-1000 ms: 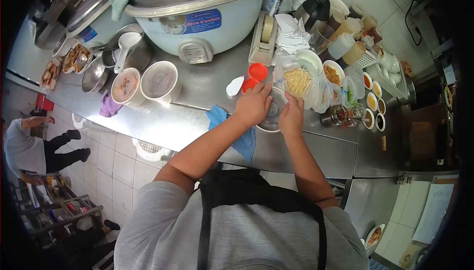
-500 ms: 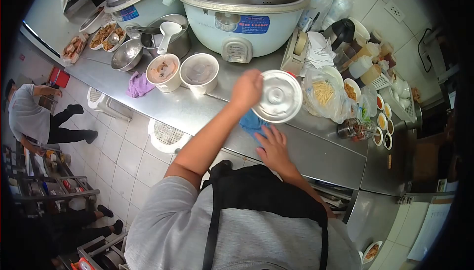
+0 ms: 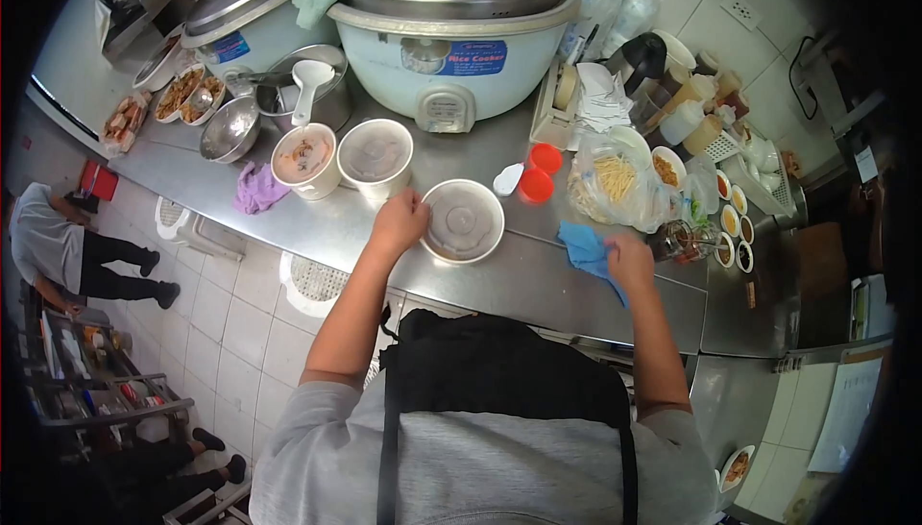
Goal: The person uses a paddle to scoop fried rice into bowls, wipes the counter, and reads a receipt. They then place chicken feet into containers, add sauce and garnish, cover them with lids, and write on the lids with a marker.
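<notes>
A white round tub (image 3: 463, 254) with a clear lid stands on the steel counter in front of me. At its left rim my left hand (image 3: 400, 223) is closed, fingers curled against the edge. My right hand (image 3: 630, 262) grips a crumpled blue cloth (image 3: 584, 246) on the counter to the right. Two more lidded white tubs stand side by side at the left: one with reddish-brown food (image 3: 305, 158), the other with a cloudy lid (image 3: 376, 152). Between the near tub and the bagged noodles lie red round lids (image 3: 536, 185) and a small white piece (image 3: 508, 179).
A large rice cooker (image 3: 447, 64) stands at the back, beside a second one (image 3: 226, 35). A metal pot (image 3: 327, 112), a purple cloth (image 3: 259, 187), a noodle bag (image 3: 615, 179) and several sauce cups (image 3: 730, 222) line the counter. Another person (image 3: 58, 237) stands at far left.
The tub, tilted in my left hand before, now rests upright on the counter further left. My right hand has moved right with the blue cloth. The red lids have come into view.
</notes>
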Demonstrator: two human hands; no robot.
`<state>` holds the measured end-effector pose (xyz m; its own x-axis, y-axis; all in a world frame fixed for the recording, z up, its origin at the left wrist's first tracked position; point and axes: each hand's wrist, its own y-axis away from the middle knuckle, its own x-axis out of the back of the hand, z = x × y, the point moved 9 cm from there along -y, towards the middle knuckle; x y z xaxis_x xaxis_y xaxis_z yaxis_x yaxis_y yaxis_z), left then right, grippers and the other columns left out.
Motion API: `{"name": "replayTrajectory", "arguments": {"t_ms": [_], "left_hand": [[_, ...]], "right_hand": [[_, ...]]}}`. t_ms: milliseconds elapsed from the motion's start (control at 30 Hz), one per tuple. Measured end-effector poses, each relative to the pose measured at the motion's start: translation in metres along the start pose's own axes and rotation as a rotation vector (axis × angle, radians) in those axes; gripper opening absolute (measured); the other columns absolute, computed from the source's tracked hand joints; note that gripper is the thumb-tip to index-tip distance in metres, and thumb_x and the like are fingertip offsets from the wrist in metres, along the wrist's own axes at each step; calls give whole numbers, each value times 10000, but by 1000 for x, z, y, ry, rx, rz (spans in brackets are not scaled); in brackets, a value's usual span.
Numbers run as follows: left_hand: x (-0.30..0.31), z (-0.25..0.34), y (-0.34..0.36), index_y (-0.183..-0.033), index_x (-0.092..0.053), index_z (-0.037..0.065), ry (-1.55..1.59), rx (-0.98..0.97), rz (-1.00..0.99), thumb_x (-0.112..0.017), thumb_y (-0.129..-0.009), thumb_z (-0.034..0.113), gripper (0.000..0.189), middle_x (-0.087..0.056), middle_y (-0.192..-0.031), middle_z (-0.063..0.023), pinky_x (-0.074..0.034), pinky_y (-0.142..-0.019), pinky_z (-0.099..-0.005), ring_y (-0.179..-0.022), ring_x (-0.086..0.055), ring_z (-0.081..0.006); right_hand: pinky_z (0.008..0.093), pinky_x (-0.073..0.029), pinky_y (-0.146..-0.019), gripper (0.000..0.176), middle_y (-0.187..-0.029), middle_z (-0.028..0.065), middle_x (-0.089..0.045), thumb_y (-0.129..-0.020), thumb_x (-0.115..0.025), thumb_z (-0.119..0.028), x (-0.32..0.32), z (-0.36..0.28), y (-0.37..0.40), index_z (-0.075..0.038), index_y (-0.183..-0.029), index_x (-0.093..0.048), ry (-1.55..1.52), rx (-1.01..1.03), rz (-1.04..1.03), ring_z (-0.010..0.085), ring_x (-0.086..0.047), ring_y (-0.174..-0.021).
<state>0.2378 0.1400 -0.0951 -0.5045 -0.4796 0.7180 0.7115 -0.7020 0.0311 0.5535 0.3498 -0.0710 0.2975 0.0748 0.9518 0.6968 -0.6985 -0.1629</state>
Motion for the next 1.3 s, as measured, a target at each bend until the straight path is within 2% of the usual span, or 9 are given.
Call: {"name": "replayTrajectory", "arguments": {"t_ms": [67, 267, 467, 567, 667, 767, 1000, 1200, 1300], "left_hand": [[6, 6, -3, -852, -538, 12, -28, 21, -31, -559, -731, 250, 269, -567, -746, -176, -426, -652, -357, -730, -558, -299], [-3, 119, -53, -953, -545, 8, 281, -359, 22, -546, -754, 216, 287, -579, -871, -161, -433, -711, -316, -803, -562, -245], [-157, 153, -126, -948, -557, -3, 301, -276, -415, -483, -765, 165, 259, -590, -865, -99, -440, -643, -307, -747, -553, -195], [-195, 147, -137, -913, -563, 15, 521, 107, -662, -471, -771, 164, 225, -584, -829, -48, -419, -582, -296, -691, -526, -138], [-223, 133, -154, -878, -554, 41, 612, 184, -708, -446, -796, 210, 217, -573, -772, -26, -384, -559, -269, -641, -496, -104], [-225, 126, -155, -851, -550, 69, 853, 303, -661, -413, -828, 327, 293, -568, -742, -23, -380, -581, -267, -636, -497, -120], [-197, 141, -145, -924, -559, 33, 733, 393, -605, -436, -792, 459, 463, -562, -843, -59, -379, -645, -318, -711, -484, -139], [-203, 144, -161, -879, -594, 42, 431, 87, -375, -555, -718, 282, 291, -598, -883, -102, -419, -740, -350, -833, -575, -196], [-170, 161, -156, -805, -613, 52, -215, -185, -34, -537, -712, 230, 214, -613, -821, -116, -453, -695, -333, -813, -586, -276]], "right_hand": [[325, -428, -589, 144, -677, 97, -578, -753, -493, -129, 31, -17, -40, -61, -788, -615, -213, 103, 245, 236, -547, -613], [294, -431, -598, 293, -697, 135, -598, -738, -563, -255, -41, 12, -192, 21, -826, -603, -968, -369, 141, 220, -571, -644], [399, -386, -793, 442, -997, 208, -556, -727, -503, -403, -93, 30, -247, 3, -864, -612, -303, -597, -76, 354, -530, -914], [403, -364, -819, 438, -990, 182, -559, -744, -474, -421, -112, 36, -255, -23, -864, -613, -376, -569, -76, 332, -521, -911], [411, -374, -770, 398, -879, 142, -582, -758, -472, -399, -20, -23, -218, -33, -828, -610, -339, -412, 350, 318, -525, -819], [384, -364, -632, 269, -718, 125, -535, -776, -516, -248, 12, -50, -174, -14, -645, -533, -576, -23, 501, 294, -496, -701], [318, -359, -612, 146, -692, 99, -495, -677, -595, -60, 7, -101, 2, -12, -613, -472, -796, 192, 281, 253, -456, -663], [318, -369, -639, 116, -712, 102, -499, -672, -590, -39, 3, -95, 9, -3, -627, -489, -795, 133, 225, 251, -458, -690], [310, -371, -635, 109, -711, 105, -497, -693, -574, -50, 0, -88, 1, 2, -638, -494, -772, 81, 218, 251, -459, -686]]}}
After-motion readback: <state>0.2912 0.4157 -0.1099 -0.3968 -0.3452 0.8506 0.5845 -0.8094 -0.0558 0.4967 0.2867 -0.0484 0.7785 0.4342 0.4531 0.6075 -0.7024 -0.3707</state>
